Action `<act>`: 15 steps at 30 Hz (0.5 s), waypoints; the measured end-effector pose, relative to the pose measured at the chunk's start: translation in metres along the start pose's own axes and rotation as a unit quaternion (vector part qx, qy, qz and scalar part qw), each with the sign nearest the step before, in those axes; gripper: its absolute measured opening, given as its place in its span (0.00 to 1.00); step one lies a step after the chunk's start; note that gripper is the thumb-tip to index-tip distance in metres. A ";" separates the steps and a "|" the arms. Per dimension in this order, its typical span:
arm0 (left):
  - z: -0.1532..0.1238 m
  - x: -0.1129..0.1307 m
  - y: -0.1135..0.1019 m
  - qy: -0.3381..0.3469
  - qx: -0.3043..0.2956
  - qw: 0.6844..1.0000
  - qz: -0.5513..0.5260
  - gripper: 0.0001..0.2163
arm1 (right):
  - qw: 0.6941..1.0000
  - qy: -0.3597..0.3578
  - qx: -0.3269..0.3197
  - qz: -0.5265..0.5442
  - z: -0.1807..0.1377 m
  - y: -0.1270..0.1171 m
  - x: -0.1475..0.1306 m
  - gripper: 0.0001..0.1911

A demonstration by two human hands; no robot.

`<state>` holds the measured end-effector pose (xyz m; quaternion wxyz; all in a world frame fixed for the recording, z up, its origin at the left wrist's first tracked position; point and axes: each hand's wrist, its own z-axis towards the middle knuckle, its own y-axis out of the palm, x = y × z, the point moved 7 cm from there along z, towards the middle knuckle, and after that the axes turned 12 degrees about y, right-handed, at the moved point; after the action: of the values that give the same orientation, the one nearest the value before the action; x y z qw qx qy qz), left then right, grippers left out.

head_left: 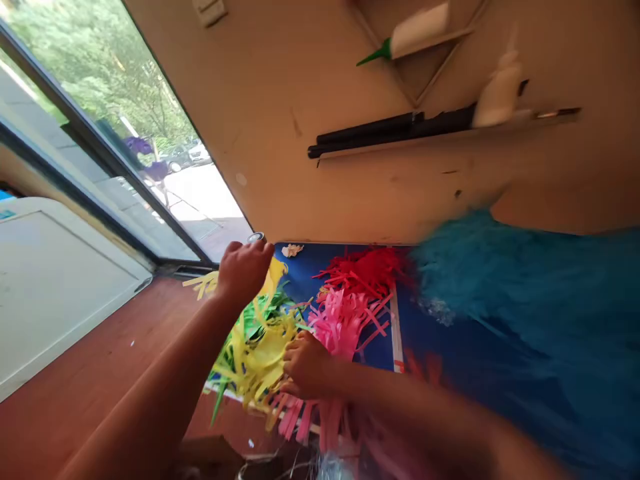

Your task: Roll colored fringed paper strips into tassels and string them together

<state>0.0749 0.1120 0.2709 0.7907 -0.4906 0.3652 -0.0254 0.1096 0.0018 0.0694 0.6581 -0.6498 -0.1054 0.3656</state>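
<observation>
The left hand (pixel 245 267), toward 9 o'clock from the middle of the view, has its fingers curled; a round silver-rimmed object (pixel 257 237) shows at its fingertips, though whether the grip is clenched on it one cannot tell. The right hand (pixel 307 367), at 6 o'clock, curls its fingers against the yellow fringe (pixel 265 350), which lies at 7 o'clock on the blue table (pixel 305 270); whether that grip grasps it one cannot tell. Pink fringe (pixel 343 317) lies at 5 o'clock, red fringe (pixel 370 270) at 4. Against the tan wall (pixel 280 180) show a green-tipped bottle (pixel 420 32) at 1 o'clock and a white bottle (pixel 500 93) at 2, their contents indiscernible.
</observation>
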 end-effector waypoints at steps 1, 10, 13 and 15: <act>0.009 0.020 -0.010 0.047 0.010 0.999 0.007 0.11 | 0.997 0.022 0.048 0.056 -0.006 -0.023 0.002 0.17; 0.033 0.135 -0.040 0.218 0.006 0.974 -0.057 0.11 | 0.853 0.256 0.181 0.416 -0.050 -0.105 0.082 0.24; 0.023 0.157 -0.038 0.209 0.053 0.973 -0.078 0.12 | 0.819 0.352 0.181 0.415 -0.063 -0.093 0.118 0.13; 0.012 0.171 -0.034 0.196 0.104 0.970 -0.101 0.12 | 0.811 0.380 0.206 0.394 -0.075 -0.091 0.131 0.12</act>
<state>0.2180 0.0351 0.2068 0.7437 -0.4253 0.4571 -0.2388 0.2798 0.0346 0.1000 0.5640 -0.5716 0.4959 0.3305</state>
